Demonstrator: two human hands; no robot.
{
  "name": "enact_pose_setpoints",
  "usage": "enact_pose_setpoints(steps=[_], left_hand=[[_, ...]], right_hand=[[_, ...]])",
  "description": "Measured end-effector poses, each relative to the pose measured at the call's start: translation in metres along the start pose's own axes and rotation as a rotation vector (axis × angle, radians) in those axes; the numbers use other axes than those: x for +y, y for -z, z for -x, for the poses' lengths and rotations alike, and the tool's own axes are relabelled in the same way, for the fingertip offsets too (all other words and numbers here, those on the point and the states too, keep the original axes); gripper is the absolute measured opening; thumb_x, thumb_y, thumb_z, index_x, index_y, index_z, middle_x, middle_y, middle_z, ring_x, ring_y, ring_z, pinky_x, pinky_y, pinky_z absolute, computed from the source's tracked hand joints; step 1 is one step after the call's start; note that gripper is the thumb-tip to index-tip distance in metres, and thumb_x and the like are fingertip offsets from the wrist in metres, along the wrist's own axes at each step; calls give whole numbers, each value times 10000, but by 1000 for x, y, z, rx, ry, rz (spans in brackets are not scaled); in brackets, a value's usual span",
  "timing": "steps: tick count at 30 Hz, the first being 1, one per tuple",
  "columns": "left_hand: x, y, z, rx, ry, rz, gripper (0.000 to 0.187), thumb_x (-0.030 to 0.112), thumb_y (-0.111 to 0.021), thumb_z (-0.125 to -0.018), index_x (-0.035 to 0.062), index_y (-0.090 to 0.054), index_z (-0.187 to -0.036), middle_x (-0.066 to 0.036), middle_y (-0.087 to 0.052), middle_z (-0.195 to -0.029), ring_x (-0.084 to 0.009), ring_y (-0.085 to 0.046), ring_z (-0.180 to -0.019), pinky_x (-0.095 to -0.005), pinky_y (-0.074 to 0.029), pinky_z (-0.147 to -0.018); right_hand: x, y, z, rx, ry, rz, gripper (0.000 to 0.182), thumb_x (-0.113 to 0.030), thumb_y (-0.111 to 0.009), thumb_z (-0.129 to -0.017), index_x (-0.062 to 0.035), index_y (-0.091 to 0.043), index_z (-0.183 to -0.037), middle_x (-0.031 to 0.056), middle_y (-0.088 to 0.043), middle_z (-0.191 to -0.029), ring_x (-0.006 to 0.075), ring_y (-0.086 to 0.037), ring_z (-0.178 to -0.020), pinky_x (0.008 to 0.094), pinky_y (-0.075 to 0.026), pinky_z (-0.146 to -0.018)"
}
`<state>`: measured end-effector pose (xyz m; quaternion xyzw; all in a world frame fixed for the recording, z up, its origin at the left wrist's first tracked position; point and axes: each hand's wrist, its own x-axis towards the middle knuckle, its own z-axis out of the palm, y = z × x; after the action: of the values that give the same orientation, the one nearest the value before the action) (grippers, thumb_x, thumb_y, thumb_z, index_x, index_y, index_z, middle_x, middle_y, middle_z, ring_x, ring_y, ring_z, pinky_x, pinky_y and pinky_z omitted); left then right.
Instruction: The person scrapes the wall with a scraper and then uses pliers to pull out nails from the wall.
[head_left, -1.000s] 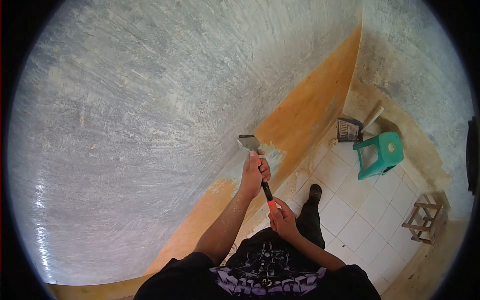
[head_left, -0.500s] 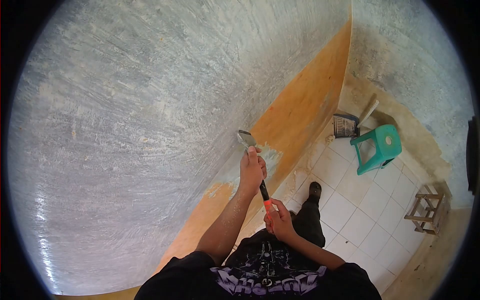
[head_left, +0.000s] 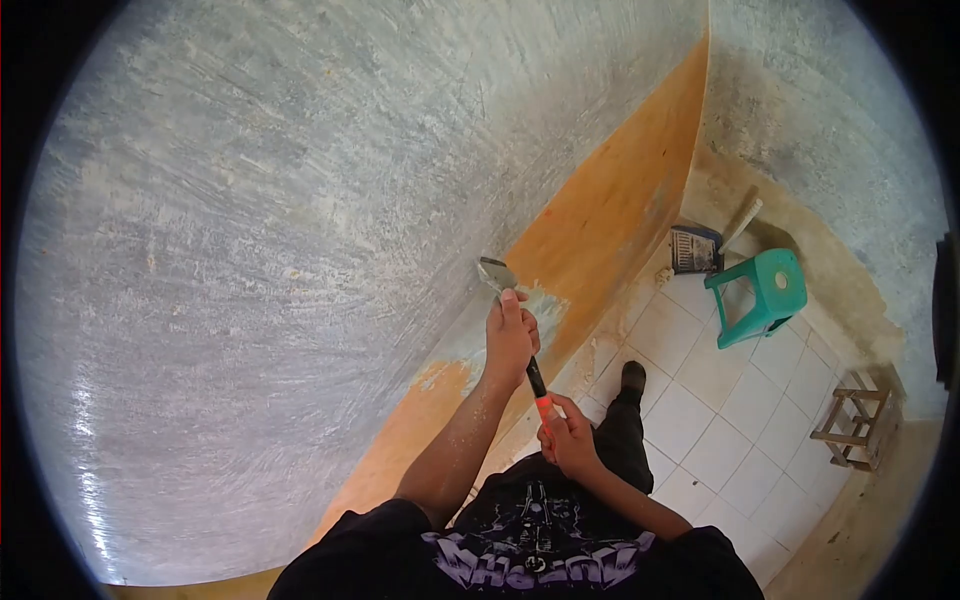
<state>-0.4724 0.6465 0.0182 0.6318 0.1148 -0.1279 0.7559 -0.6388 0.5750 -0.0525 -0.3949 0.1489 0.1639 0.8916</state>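
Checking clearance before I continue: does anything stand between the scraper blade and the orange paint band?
Nothing visible does. The scraper blade shows beside the orange paint band, beyond the left hand; whether it touches the wall is unclear. The green plastic stool stands off to the right.

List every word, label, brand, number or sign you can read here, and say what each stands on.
Purple lettering on the black shirt: upside down and distorted, too unclear to quote.
Scraper: no readable text.
Green stool: no readable text.
Nothing else in view can be read.
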Motion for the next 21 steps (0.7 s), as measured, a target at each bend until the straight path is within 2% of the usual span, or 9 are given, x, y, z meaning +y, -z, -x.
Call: enact_pose_setpoints(steps=[2, 5, 11, 14, 17, 21], left_hand=[[-1, -1, 1, -1, -17, 11, 387, 461, -355, -1047, 84, -435, -1083, 33, -334, -610, -63, -294, -446, -245, -278, -403], [-2, 3, 6, 46, 5, 6, 386, 455, -349, -1049, 81, -436, -1087, 33, -334, -611, -65, -295, -445, -246, -275, -404], [-5, -3, 0, 53, -20, 20, 392, 453, -366, -1043, 72, -450, -1086, 36, -369, -618, -58, -321, -446, -238, -281, -404], [-2, -3, 3, 67, -15, -3, 385, 438, -340, -1052, 66, -432, -1095, 33, -336, -615, -64, -301, -444, -247, -274, -410], [0, -1, 7, 65, -7, 7, 382, 431, -336, -1053, 63, -430, -1097, 34, -335, -616, -67, -297, -441, -248, -274, -412], [0, -6, 3, 60, -51, -9, 384, 443, -350, -1048, 73, -435, -1107, 35, -342, -614, -65, -306, -442, -244, -270, -408]], right_hand=[[0, 5, -1, -12, 27, 64, 392, -296, -478, -1037, -107, -423, -1377, 45, -475, -627, 96, -400, -413, 243, -347, -391], [5, 6, 3, -36, 0, -14, 411, -305, -513, -1028, -94, -442, -1374, -3, -450, -598, 60, -384, -442, 222, -330, -403], [7, 13, -6, 17, 56, 79, 404, -297, -512, -1029, -95, -452, -1373, -6, -461, -605, 56, -388, -450, 219, -334, -417], [1, 9, -1, 0, 53, 100, 405, -294, -508, -1031, -96, -452, -1379, -7, -459, -605, 54, -386, -451, 217, -335, -420], [4, 9, -2, -40, 10, 38, 396, -274, -491, -1035, -82, -444, -1378, 27, -478, -618, 80, -401, -440, 238, -361, -411], [7, 13, -6, 1, 47, 45, 395, -269, -502, -1030, -90, -450, -1378, 4, -457, -611, 59, -377, -451, 225, -331, -410]])
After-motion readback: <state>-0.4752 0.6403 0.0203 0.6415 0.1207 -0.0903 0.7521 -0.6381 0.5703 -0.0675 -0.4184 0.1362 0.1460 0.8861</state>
